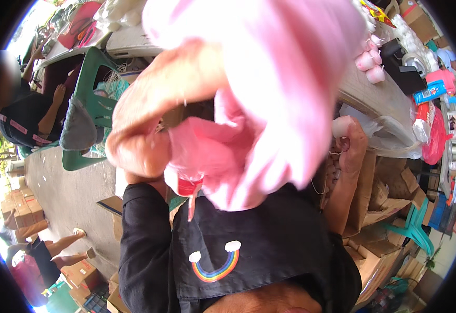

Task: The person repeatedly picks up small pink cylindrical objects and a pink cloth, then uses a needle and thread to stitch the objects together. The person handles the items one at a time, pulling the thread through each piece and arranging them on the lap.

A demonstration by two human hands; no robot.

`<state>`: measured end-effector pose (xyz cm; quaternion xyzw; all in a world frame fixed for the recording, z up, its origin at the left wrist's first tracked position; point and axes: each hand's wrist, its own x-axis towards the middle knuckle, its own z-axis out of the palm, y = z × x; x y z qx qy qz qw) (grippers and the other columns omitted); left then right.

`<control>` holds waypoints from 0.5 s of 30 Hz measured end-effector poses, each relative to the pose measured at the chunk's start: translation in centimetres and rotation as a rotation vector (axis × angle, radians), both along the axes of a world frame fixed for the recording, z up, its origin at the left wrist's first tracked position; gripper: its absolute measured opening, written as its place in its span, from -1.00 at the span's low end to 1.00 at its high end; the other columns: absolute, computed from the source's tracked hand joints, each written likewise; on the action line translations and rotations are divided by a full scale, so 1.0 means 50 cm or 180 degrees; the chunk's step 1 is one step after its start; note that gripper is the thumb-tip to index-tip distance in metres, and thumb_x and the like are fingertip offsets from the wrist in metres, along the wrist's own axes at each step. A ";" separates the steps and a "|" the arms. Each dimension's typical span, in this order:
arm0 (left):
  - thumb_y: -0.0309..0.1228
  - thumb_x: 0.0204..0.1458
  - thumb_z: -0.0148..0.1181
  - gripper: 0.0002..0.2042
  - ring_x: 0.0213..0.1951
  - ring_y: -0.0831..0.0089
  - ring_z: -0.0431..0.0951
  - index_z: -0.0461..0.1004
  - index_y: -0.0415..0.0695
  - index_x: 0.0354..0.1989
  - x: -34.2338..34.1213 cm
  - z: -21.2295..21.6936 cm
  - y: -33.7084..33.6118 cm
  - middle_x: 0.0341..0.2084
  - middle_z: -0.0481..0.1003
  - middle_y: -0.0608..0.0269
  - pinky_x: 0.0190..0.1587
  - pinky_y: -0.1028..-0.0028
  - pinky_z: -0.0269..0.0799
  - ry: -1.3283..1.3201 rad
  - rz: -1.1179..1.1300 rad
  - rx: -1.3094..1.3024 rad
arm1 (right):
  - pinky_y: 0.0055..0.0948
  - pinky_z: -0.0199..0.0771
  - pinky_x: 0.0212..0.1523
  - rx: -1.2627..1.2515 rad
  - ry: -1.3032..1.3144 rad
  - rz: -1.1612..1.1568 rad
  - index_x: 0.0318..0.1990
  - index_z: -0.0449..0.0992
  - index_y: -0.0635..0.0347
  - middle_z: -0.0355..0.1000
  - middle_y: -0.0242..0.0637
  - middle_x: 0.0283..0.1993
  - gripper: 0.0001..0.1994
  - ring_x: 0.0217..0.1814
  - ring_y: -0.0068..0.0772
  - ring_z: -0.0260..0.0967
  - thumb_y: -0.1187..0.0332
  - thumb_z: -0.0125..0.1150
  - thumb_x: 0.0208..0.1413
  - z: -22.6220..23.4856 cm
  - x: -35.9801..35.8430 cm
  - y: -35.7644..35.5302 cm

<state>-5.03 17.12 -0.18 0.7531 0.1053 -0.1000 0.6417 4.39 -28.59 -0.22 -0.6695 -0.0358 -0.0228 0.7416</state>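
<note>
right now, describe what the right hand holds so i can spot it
Start at the pale table on the right. By its near edge, the right hand holds a short whitish cylinder. Unlike the pinkish cylinders on the table, it is held.

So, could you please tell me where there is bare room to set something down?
Grey tabletop between the pink-and-white cylinders and the clear plastic bag; floor between the green chair and the stacked cartons. It is crowded around the blue packet and the red bag.

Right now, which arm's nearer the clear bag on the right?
Right. The right hand is just left of the clear bag; the left arm, blurred, is farther left, by the pink cloth.
</note>
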 end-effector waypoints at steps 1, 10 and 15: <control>-0.27 0.04 0.23 -0.46 0.06 0.30 0.41 0.27 -0.15 0.19 -0.016 0.022 0.004 0.01 0.43 0.14 0.15 0.27 0.30 -0.0068 -0.0042 0.0177 | -0.74 -0.02 -0.61 -0.0187 -0.0084 -0.0055 -0.18 0.49 0.23 0.32 -0.52 -0.46 -0.71 -0.58 -0.82 0.04 0.16 0.08 0.21 0.006 -0.004 0.005; -0.29 0.00 0.29 -0.44 0.04 0.32 0.43 0.27 -0.14 0.19 0.082 -0.036 -0.240 -0.02 0.45 0.14 0.15 0.28 0.31 -0.1202 -0.0255 0.0557 | -0.73 -0.07 -0.62 0.0009 0.0162 0.0286 -0.23 0.48 0.21 0.24 -0.57 -0.54 -0.67 -0.59 -0.81 0.00 0.09 0.04 0.21 0.078 0.013 0.085; -0.30 -0.02 0.32 -0.42 0.03 0.33 0.43 0.27 -0.13 0.19 0.122 -0.104 -0.317 -0.04 0.46 0.13 0.14 0.29 0.31 -0.1366 -0.0396 0.0682 | -0.69 0.18 -0.51 -0.0327 -0.0167 0.0627 -0.18 0.46 0.28 0.43 -0.41 -0.40 -0.65 -0.50 -0.75 0.21 0.11 0.07 0.18 0.094 -0.003 0.126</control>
